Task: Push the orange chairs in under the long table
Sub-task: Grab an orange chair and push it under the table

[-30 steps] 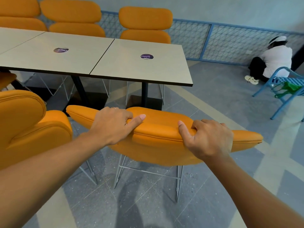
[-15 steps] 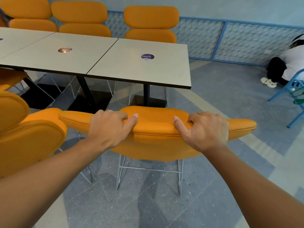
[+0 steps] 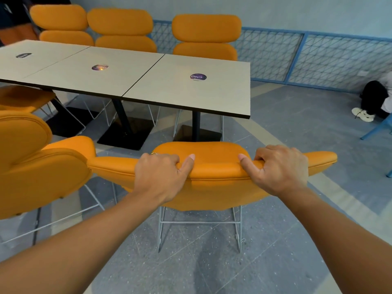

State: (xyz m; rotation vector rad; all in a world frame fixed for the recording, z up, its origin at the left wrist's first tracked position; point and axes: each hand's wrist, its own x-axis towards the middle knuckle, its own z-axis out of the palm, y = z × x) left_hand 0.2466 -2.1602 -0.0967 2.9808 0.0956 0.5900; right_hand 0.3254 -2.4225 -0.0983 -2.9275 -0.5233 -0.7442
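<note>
An orange chair [image 3: 214, 166] on thin metal legs stands in front of me, its back toward me, a short way from the near edge of the long pale table [image 3: 135, 81]. My left hand [image 3: 161, 177] grips the top of its backrest left of centre, fingers curled over the far side. My right hand [image 3: 277, 168] grips the same backrest right of centre. A second orange chair [image 3: 38, 172] stands close beside it on the left, also out from the table.
Three orange chairs [image 3: 205, 39] line the far side of the table. Black table pedestals [image 3: 196, 128] stand underneath. A blue mesh fence [image 3: 318, 58] runs along the wall. A person [image 3: 375, 98] sits on the floor at the far right, next to a blue chair leg [image 3: 377, 130].
The chair and both hands have moved forward toward the table, and the chair's back now sits squarer to the table edge. Both grips are unchanged.
</note>
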